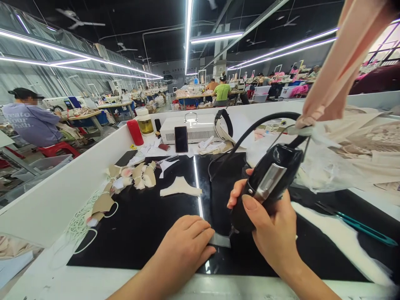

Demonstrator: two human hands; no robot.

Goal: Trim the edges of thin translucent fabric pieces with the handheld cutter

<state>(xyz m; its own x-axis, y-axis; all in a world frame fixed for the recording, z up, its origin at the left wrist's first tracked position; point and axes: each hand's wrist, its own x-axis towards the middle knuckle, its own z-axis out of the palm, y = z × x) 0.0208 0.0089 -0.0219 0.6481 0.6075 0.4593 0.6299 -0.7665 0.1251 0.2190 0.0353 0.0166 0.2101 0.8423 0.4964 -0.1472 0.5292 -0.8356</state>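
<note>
My right hand [275, 225] is wrapped around a black corded handheld power tool [271, 179] with a silver plate on its side. The tool tilts, its lower end close to the far end of a short grey strip [221, 240]. That strip lies on the glossy black work surface [140, 233]. My left hand [187, 241] rests on the surface, thumb and fingers closed around the strip's near end. A thick black cable arches from the tool's top, where pale pink fabric [334, 62] is tied. A cream curved piece [180, 186] lies beyond my hands.
Fabric bundles [137, 175] and pale green cord [81, 214] lie left. Teal-handled tweezers [365, 229] and a long white piece [337, 233] lie right. Behind stand a phone [181, 139], a white vented box [168, 127] and a red container [135, 132]. White walls edge the table.
</note>
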